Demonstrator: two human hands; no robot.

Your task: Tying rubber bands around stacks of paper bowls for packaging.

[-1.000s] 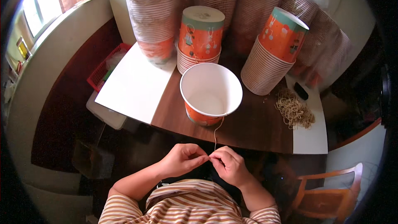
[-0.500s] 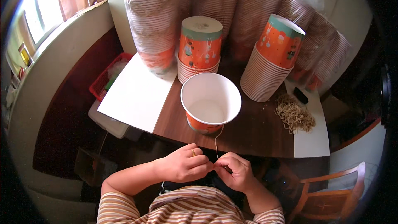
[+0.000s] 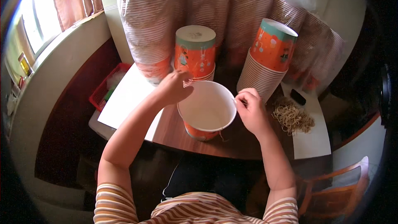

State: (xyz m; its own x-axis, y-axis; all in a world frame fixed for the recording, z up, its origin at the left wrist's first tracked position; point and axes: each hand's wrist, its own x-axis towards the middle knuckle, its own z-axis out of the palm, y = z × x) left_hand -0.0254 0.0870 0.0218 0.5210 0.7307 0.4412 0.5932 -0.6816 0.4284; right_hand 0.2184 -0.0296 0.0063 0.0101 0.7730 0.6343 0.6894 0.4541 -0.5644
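Cup (image 3: 206, 112) between both hands

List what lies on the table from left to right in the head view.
Red basket → white sheet → left hand → open paper bucket → right hand → pile of rubber bands → small black object.

- Far back, tall plastic-wrapped cup sleeves (image 3: 153, 20) lean against the wall.
- Two stacks of orange cups (image 3: 194, 54) (image 3: 267, 64) stand on the table (image 3: 244, 141).
- Right, a heap of rubber bands (image 3: 292, 117) on white paper (image 3: 315, 141).
- Left, a red basket (image 3: 103, 91).
- Near right, a wooden chair (image 3: 344, 186).
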